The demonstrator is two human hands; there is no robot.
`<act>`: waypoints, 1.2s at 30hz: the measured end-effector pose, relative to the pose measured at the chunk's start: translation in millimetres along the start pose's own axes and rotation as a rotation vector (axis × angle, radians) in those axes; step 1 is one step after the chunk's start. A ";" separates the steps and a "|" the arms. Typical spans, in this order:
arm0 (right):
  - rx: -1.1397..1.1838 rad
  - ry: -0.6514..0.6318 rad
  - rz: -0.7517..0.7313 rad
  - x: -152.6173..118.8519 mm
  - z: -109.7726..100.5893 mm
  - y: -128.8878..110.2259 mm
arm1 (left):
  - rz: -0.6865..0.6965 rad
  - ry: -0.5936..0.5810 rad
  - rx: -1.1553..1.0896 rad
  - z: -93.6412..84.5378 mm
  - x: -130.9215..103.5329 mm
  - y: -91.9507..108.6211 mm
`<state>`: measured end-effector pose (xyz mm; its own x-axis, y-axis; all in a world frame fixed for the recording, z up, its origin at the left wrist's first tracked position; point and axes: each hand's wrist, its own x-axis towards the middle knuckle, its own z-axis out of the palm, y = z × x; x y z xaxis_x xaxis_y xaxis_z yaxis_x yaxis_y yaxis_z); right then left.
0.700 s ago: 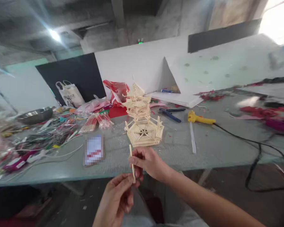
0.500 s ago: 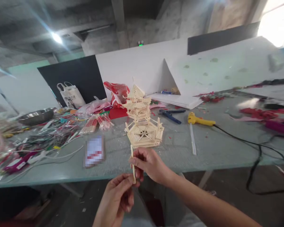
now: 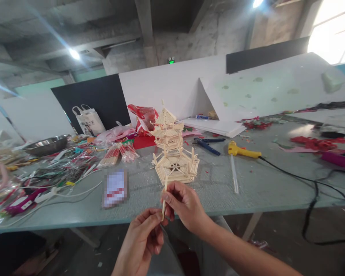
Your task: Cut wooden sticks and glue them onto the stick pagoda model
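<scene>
A short pale wooden stick (image 3: 165, 195) stands nearly upright between my two hands, just over the table's front edge. My left hand (image 3: 145, 234) pinches its lower end between thumb and fingertips. Higher up, the thumb and fingers of my right hand (image 3: 184, 205) are closed on the same stick. Right behind them rises a pagoda model (image 3: 174, 153) built from thin wooden sticks, with tiered roofs and a wide polygonal base. The stick's top end overlaps the front of that base in the picture; I cannot tell whether they touch.
On the right lies a yellow hot glue gun (image 3: 244, 149) with a clear glue stick and black cord. Blue-handled pliers (image 3: 208, 145) rest behind it. Bundled sticks (image 3: 112, 155), a blurred card (image 3: 115, 189), cables and a metal bowl (image 3: 47, 145) crowd the left side.
The stick has tilted slightly, its top now leaning right. My hands keep their hold on it and have barely moved. The whole view has shifted a little downward.
</scene>
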<state>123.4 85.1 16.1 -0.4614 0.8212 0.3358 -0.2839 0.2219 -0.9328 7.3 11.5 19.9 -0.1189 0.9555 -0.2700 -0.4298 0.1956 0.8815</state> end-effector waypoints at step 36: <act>0.209 0.118 -0.022 -0.2 -12.2 13.2 | 0.714 0.372 0.807 19.1 25.4 -1.6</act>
<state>130.0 94.3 2.1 -0.3547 0.8760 0.3268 -0.4663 0.1372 -0.8739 22.0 39.7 19.0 -0.4215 0.8070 0.4137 0.5276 -0.1528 0.8357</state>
